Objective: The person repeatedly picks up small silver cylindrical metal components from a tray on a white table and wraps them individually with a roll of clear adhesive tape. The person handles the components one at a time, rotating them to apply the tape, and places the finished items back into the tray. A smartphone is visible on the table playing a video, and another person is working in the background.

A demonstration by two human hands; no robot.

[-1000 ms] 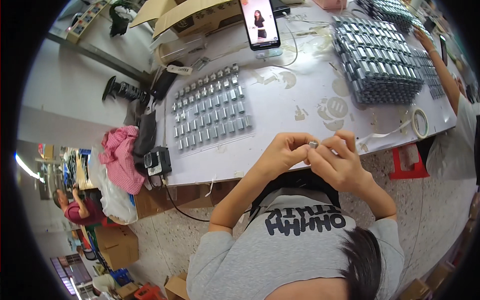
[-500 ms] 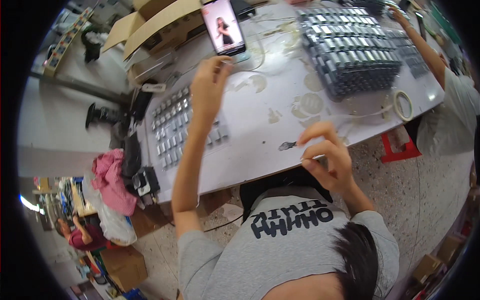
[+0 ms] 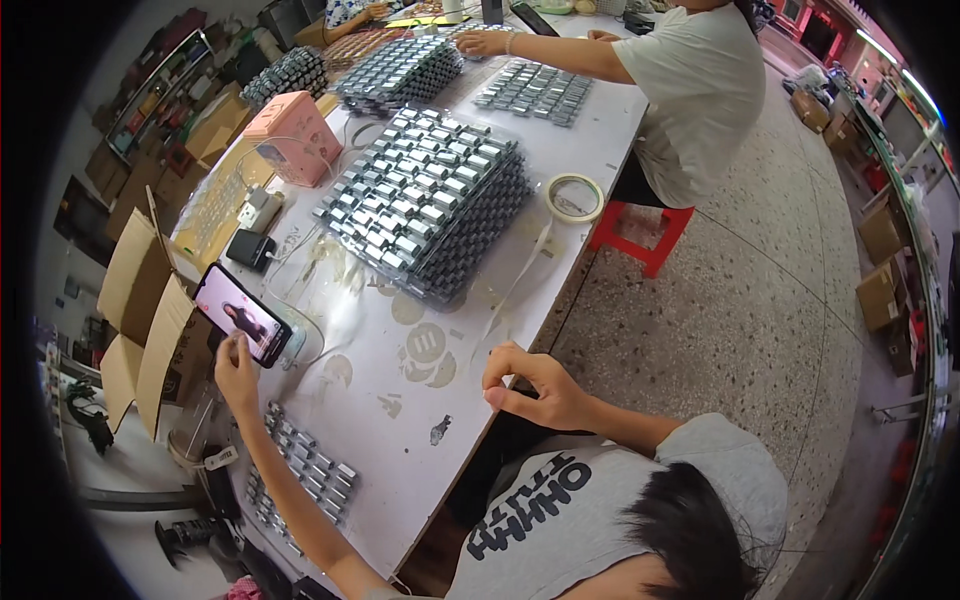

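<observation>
My left hand [image 3: 236, 374] reaches to a smartphone [image 3: 243, 315] propped upright at the table's left side, its screen lit with a picture of a person. Its fingers stretch up to the lower part of the screen, seemingly touching it, and nothing is held in them. My right hand [image 3: 545, 390] is held at the table's near edge, fingers curled and thumb against the bent index finger. Whatever lies in that pinch, if anything, is hidden. Under my left forearm lies a clear tray of small silvery metal parts [image 3: 318, 470], partly covered by the arm.
A tall stack of trays with silvery parts [image 3: 425, 190] stands mid-table, beside a tape roll [image 3: 574, 198]. Beyond are a pink box [image 3: 293, 138], a black adapter [image 3: 250, 250] and an open carton [image 3: 150, 330]. A co-worker [image 3: 700, 100] sits at the right near a red stool [image 3: 640, 237].
My view has swung to the right and farther along the table. My left hand has come up to the phone's screen. My right hand's fingers have curled in closer.
</observation>
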